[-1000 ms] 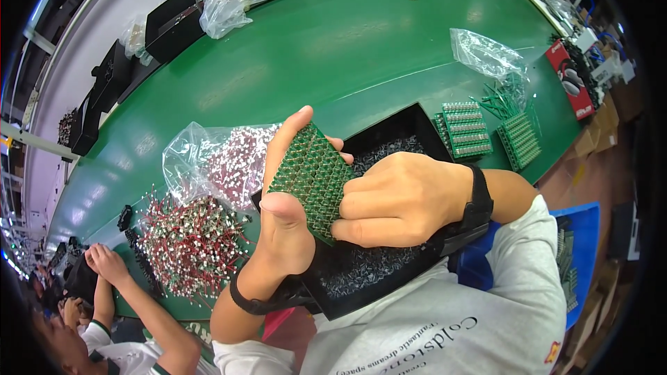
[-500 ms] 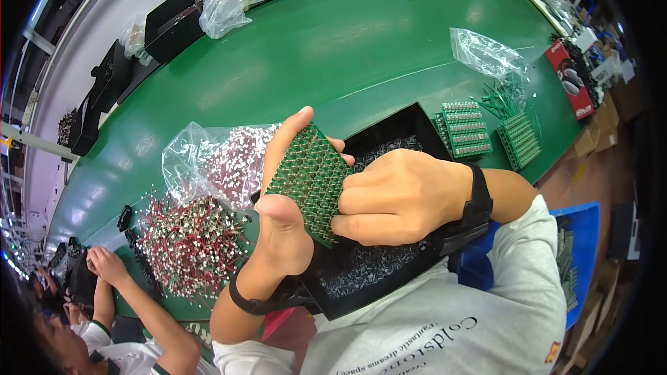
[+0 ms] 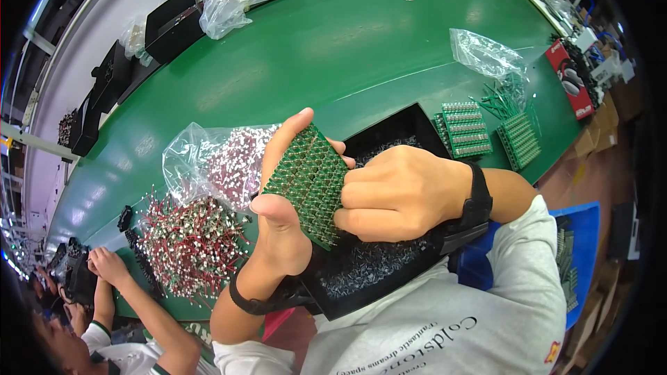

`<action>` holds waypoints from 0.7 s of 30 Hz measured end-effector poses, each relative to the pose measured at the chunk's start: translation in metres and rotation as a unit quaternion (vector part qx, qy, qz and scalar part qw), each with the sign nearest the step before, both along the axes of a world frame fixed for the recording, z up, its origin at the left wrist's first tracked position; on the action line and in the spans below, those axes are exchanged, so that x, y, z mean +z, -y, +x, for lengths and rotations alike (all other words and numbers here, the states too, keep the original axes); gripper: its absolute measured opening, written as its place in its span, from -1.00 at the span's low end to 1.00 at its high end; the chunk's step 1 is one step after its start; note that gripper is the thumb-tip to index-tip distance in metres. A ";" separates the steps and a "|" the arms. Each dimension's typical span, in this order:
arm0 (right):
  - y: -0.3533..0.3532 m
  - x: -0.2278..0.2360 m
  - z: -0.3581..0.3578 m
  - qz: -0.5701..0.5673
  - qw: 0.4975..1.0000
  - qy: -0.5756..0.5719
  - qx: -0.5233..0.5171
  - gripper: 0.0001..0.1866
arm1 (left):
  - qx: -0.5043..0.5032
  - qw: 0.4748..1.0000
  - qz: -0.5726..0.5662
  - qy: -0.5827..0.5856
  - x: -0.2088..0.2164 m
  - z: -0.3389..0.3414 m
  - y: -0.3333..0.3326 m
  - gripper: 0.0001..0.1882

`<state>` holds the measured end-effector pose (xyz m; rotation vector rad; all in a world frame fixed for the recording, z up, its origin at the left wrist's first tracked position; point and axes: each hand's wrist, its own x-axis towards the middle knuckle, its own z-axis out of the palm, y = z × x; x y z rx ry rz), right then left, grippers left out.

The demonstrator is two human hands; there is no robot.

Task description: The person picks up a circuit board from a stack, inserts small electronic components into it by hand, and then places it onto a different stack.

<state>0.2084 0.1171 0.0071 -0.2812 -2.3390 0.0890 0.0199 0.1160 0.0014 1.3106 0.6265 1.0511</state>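
Note:
A green circuit board panel (image 3: 306, 184), dotted with rows of small solder points, is held tilted above a black tray (image 3: 399, 123). My left hand (image 3: 281, 222) grips it along the left edge, thumb at the lower side and fingers wrapped round the back. Against the panel's right edge sits my right hand (image 3: 403, 194), its fingers curled closed; their tips are hidden, so I cannot tell whether they pinch the panel or something small. Many tiny greyish clippings (image 3: 368, 267) lie in the tray beneath both hands.
Left of the tray are a heap of red-and-white wired parts (image 3: 191, 246) and a clear bag of small white parts (image 3: 240, 160). Stacked green boards (image 3: 465, 128) stand at right, near a blue bin (image 3: 590, 236). A co-worker's hands (image 3: 108, 264) are at far left.
The panel and my left hand have shifted very slightly. My right hand has risen a little along the panel's right edge.

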 end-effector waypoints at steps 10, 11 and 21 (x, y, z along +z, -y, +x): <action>-0.001 0.004 0.001 -0.002 0.999 0.004 -0.034 -0.79 | 0.021 0.999 0.034 -0.018 -0.001 -0.003 0.000 0.20; -0.001 0.002 0.000 -0.002 0.999 0.004 -0.033 -0.79 | 0.021 0.999 0.034 -0.018 -0.001 -0.003 0.000 0.20; -0.003 0.003 0.004 -0.001 1.000 -0.003 -0.010 -0.79 | 0.018 0.999 0.041 -0.012 -0.001 -0.003 -0.001 0.18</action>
